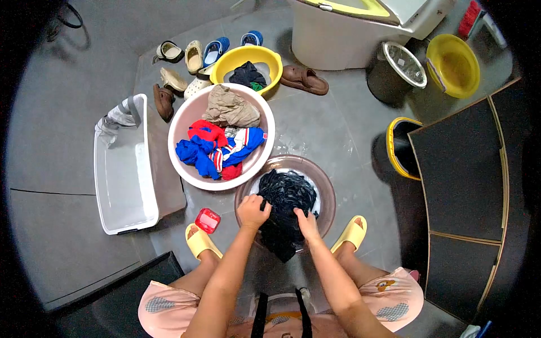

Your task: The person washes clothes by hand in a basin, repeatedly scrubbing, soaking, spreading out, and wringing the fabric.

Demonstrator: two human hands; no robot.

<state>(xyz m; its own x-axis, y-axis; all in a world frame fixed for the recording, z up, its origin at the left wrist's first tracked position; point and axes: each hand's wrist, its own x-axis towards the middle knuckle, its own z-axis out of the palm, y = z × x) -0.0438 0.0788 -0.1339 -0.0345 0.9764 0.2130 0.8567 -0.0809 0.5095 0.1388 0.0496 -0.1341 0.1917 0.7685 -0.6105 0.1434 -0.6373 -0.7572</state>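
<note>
A dark wet garment point(286, 197) lies bunched in a brownish translucent basin point(327, 194) with whitish suds, its lower end hanging over the near rim. My left hand point(253, 212) is closed on the garment's left side, near the basin's left rim. On the right side, my right hand point(306, 223) grips the cloth between thumb and fingers. Behind and to the left stands a pink-white basin point(176, 121) holding blue, red and beige clothes point(217, 149). A red soap dish point(208, 220) with a pale bar rests on the floor beside my left foot.
An empty-looking white bin point(125, 183) stands left. Several shoes point(194, 56) surround a yellow basin point(273, 65) with dark clothes. A toilet point(332, 39), dark trash bin point(389, 73), yellow-rimmed bucket point(391, 147) and black cabinet point(459, 174) occupy the right side.
</note>
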